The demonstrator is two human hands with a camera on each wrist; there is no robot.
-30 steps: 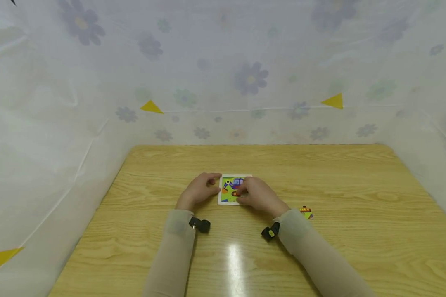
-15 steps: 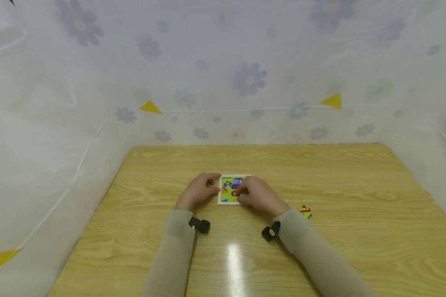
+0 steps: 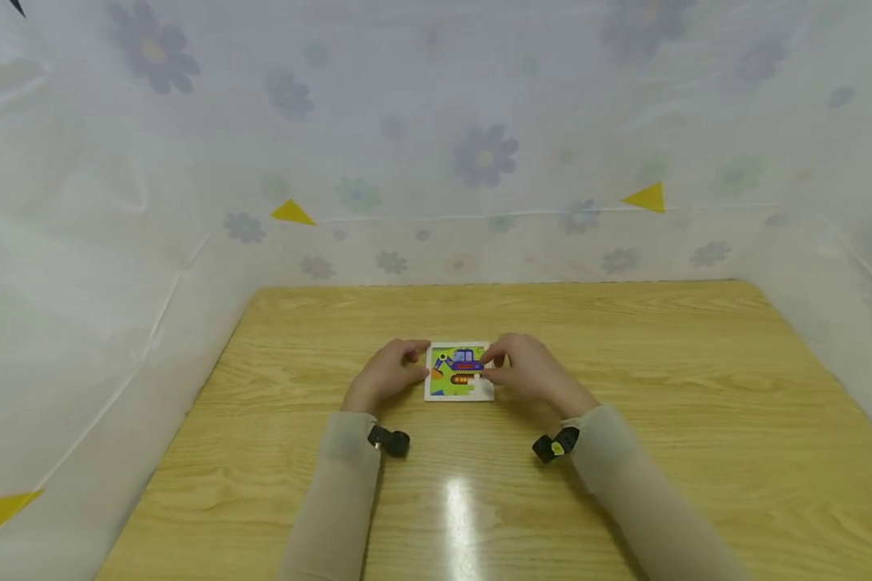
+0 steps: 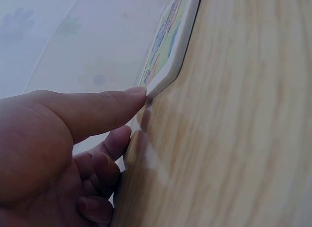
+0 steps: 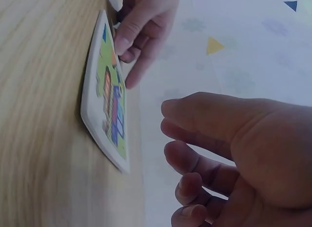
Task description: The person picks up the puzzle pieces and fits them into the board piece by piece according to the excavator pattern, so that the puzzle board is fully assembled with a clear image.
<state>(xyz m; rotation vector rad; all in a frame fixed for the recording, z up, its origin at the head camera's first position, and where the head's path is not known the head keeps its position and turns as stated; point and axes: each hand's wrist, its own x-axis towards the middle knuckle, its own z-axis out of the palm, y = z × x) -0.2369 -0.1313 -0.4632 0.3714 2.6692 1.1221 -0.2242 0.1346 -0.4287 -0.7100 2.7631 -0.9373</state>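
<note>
A flat square jigsaw puzzle (image 3: 446, 384) with a white frame lies on the table, showing a purple and orange excavator on green. White backing shows at the picture's lower right. My left hand (image 3: 391, 374) rests at the frame's left side, thumb and index finger apart and touching its edge; in the left wrist view, the thumb (image 4: 109, 107) meets a corner of the frame. Over the frame's right edge is my right hand (image 3: 534, 371), with loosely bent fingers. The right wrist view shows nothing between its thumb (image 5: 195, 110) and fingers, and a gap to the puzzle (image 5: 108, 85).
The wooden table (image 3: 625, 339) extends around the puzzle on all sides. Behind it hangs a pale flowered sheet (image 3: 407, 121) with yellow triangles, and more sheeting rises at both sides. The right sleeve (image 3: 625, 468) covers part of the table at the right.
My right hand has lifted off the puzzle and shifted right, uncovering more of the picture. The loose puzzle piece beside my right wrist is now out of sight. My left hand stays put.
</note>
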